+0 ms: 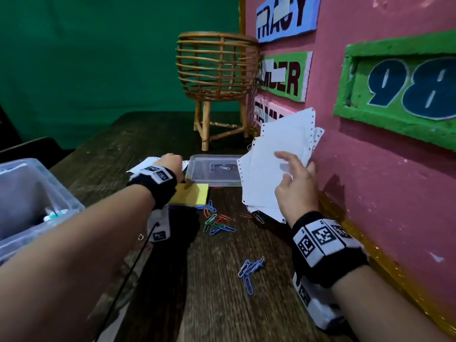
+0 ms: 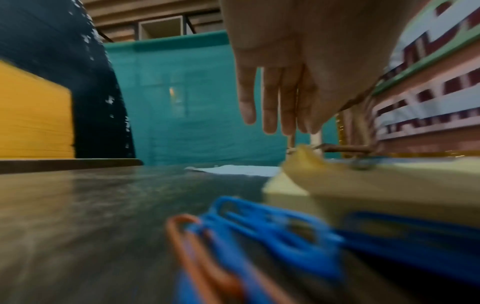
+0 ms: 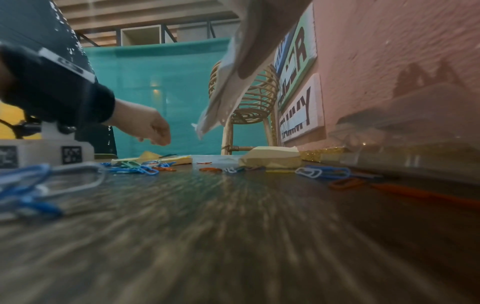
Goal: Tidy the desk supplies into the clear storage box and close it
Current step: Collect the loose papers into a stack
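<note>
The right hand [image 1: 294, 191] pinches white papers [image 1: 274, 166] over the lid [image 1: 212, 171], the left hand [image 1: 170, 160] reaches with loose fingers [image 2: 270, 107], paper clips [image 1: 217, 222] litter the worktop [image 1: 222, 280], and the clear storage box [image 1: 29, 193] sits far left.

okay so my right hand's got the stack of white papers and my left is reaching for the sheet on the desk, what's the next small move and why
Probably lower the left hand onto the loose white sheet and pinch it. Its fingers point down above that sheet, holding nothing, while the right hand grips the paper stack. The sheet then joins the stack before it goes into the clear storage box.
</note>
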Tool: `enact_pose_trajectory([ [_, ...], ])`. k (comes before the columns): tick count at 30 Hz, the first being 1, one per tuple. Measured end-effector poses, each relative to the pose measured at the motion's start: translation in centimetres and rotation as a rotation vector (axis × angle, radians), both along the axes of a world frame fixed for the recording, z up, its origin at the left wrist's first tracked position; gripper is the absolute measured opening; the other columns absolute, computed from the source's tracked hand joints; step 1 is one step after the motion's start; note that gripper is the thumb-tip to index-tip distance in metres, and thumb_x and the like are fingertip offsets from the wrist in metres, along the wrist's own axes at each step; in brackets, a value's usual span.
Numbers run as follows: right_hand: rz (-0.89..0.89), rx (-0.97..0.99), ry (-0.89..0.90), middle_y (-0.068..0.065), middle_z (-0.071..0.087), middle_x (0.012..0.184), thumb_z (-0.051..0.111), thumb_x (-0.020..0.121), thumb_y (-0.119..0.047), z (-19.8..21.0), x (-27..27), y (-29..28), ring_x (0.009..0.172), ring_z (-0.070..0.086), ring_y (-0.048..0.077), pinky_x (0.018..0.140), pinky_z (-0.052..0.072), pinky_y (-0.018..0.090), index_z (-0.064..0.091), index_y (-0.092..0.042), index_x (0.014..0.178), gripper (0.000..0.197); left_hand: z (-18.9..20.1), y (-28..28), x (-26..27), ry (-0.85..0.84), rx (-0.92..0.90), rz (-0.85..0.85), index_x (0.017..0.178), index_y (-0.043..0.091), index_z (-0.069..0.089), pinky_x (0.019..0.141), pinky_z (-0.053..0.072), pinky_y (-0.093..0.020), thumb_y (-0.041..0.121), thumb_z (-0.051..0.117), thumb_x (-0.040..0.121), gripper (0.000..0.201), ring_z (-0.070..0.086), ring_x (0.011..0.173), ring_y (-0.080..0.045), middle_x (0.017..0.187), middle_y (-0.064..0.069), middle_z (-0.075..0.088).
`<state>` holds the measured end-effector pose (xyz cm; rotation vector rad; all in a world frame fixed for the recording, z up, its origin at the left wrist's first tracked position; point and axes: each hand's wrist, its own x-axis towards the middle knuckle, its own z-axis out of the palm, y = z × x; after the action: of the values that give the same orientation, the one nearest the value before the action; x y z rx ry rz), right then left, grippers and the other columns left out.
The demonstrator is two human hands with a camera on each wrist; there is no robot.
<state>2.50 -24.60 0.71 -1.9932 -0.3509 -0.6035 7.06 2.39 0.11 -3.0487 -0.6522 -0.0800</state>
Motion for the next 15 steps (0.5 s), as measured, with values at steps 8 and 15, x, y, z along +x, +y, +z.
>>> enact_pose_trajectory([
  [8,-0.029,-0.033,-0.016,0.007,0.038,0.113,0.032,0.08,0.016,0.3,0.0,0.1,0.093,0.053,0.013,0.079,0.031,0.005,0.064,-0.008,0.108,0.049,-3.8,5.3,3.7,0.192,-0.136,0.155,0.116,0.017,0.063,0.09,0.048,-0.035,0.054,0.051,0.084,0.05,0.06,0.109,-0.03,0.119,-0.008,0.064],
  [15,-0.066,-0.057,-0.002,0.013,0.044,0.119,0.035,0.08,0.014,0.3,0.1,0.3,0.105,0.056,0.028,0.091,0.037,0.019,0.064,-0.011,0.107,0.047,-2.9,5.0,2.1,0.155,-0.026,0.192,0.09,0.009,0.067,0.062,0.051,-0.027,0.064,0.056,0.074,0.058,0.067,0.082,-0.032,0.092,-0.011,0.07],
])
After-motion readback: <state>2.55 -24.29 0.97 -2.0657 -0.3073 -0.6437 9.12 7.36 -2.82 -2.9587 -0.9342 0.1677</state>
